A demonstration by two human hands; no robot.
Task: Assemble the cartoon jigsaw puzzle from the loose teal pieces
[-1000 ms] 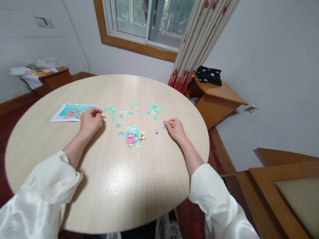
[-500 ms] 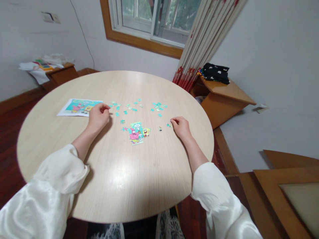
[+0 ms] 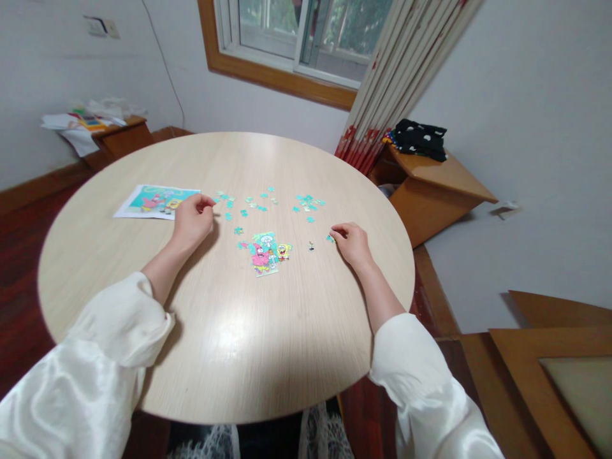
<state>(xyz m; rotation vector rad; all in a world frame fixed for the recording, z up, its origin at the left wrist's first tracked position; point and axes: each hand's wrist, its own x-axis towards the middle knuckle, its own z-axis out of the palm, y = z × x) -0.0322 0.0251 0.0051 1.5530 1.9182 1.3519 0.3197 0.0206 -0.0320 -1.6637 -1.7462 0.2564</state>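
Note:
A partly assembled cartoon jigsaw [image 3: 266, 250] lies in the middle of the round wooden table [image 3: 229, 331]. Several loose teal pieces [image 3: 268, 203] are scattered beyond it. My left hand [image 3: 192, 219] rests on the table with its fingers curled in a loose fist, just right of the printed reference picture [image 3: 157, 201]; nothing shows in it. My right hand [image 3: 352, 243] rests to the right of the jigsaw, fingertips pinched on a small teal piece [image 3: 330, 238]. A tiny dark piece [image 3: 311, 245] lies between that hand and the jigsaw.
A low wooden cabinet [image 3: 440, 188] with folded dark cloth [image 3: 421, 139] stands at the right, beside a hanging curtain [image 3: 396, 70]. Another low stand with papers [image 3: 90, 124] is at the far left. Wooden furniture [image 3: 549, 357] fills the lower right corner.
The view has shifted, so everything sits slightly to the right. My right hand has closed its fingertips on the small teal piece. My left hand stays curled beside the reference picture.

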